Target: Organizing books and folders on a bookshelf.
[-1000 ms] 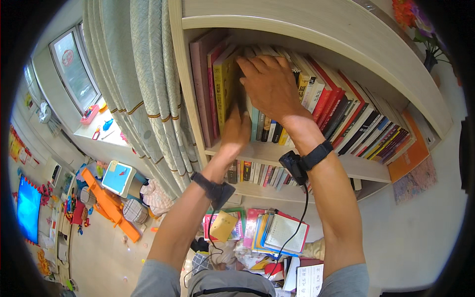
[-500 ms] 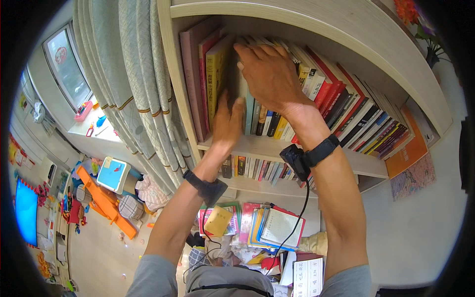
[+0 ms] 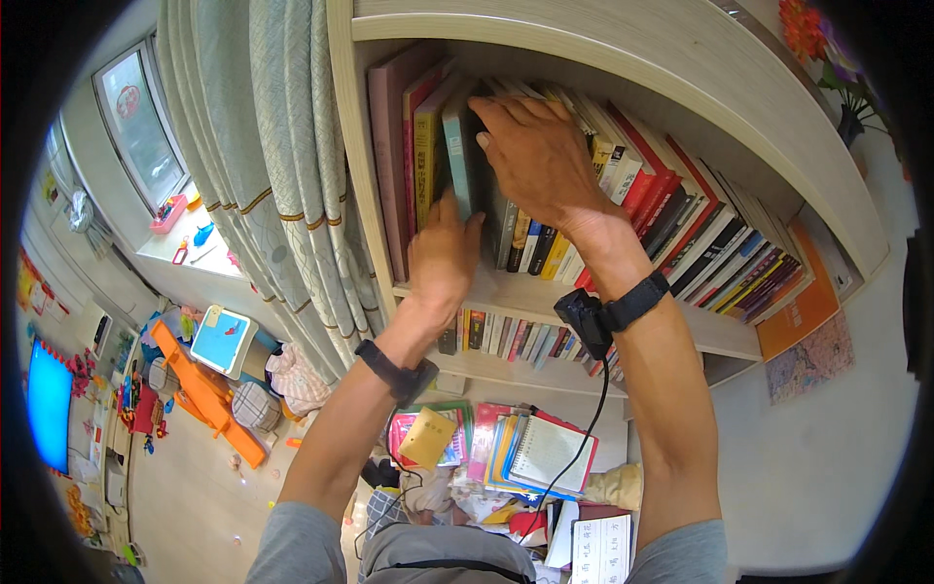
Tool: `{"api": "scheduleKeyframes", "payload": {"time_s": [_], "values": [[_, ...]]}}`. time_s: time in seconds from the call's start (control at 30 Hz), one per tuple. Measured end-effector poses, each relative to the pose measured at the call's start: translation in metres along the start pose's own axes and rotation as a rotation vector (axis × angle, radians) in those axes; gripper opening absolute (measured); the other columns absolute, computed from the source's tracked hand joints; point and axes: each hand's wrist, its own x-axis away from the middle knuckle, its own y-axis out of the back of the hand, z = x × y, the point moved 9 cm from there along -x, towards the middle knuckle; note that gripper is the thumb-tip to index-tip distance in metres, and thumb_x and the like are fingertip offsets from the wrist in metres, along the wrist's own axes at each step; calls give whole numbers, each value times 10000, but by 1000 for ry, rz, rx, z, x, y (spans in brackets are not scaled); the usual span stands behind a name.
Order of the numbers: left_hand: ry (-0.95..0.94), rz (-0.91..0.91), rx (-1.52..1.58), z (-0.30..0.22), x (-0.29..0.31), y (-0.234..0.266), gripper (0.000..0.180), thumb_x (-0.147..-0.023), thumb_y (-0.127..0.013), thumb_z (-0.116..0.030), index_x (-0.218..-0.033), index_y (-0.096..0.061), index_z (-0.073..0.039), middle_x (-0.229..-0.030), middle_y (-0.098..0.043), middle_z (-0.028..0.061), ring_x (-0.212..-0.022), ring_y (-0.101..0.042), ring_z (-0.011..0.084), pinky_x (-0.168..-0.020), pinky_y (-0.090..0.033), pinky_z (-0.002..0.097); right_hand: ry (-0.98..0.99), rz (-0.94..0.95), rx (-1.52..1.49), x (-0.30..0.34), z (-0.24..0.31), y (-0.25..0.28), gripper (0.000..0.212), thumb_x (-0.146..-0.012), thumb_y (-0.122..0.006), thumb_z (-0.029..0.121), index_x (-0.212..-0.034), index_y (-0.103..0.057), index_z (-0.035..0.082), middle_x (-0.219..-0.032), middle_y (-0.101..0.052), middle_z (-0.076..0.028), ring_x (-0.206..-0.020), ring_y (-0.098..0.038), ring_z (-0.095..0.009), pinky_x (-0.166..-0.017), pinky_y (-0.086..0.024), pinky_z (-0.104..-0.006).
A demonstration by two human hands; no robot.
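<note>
A light-blue book [image 3: 457, 161] stands near the left end of the upper shelf, apart from the row on its right. My left hand [image 3: 443, 261] has its lower spine between thumb and fingers. Just left of it are a yellow book [image 3: 425, 161], a red one and a tall pink book [image 3: 388, 146]. My right hand [image 3: 543, 161] lies with fingers stretched over the tops of the books to the right, its thumb toward the gap beside the light-blue book. A grey book [image 3: 507, 234] begins that row, which leans along the shelf.
Below is a lower shelf of books [image 3: 520, 338]. Stacked notebooks [image 3: 550, 453] and folders lie near my body, with a cable crossing them. A curtain [image 3: 302, 195] hangs left of the bookcase. An orange sheet [image 3: 793, 302] leans at the right end.
The light-blue book has come away from the right-hand row and moved left beside the yellow book. My left hand has closed on its lower part; my right hand has shifted slightly.
</note>
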Motion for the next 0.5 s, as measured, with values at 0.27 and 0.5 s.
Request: {"api": "scheduleKeyframes", "payload": {"time_s": [0.27,0.5], "values": [[-213,-156,-197,-20,-5,28,294,-880,-687,-153,-1083,-510,-34,-903,-677,208,-715,-680,424,-588,-546,494,-4,55,95,3,1,-1,459,-880,-688,164,-1318,-597,59,-1199,-676,-160,-1191,-586,-337,-1041,-416,-465],[-274,-320,-54,-15,6,38,229,-881,-689,-116,-1050,-559,-34,-741,-660,199,-660,-668,432,-548,-530,470,37,-12,142,3,8,0,402,-853,-711,165,-1242,-652,85,-1033,-738,-98,-1106,-605,-257,-994,-394,-431]]}}
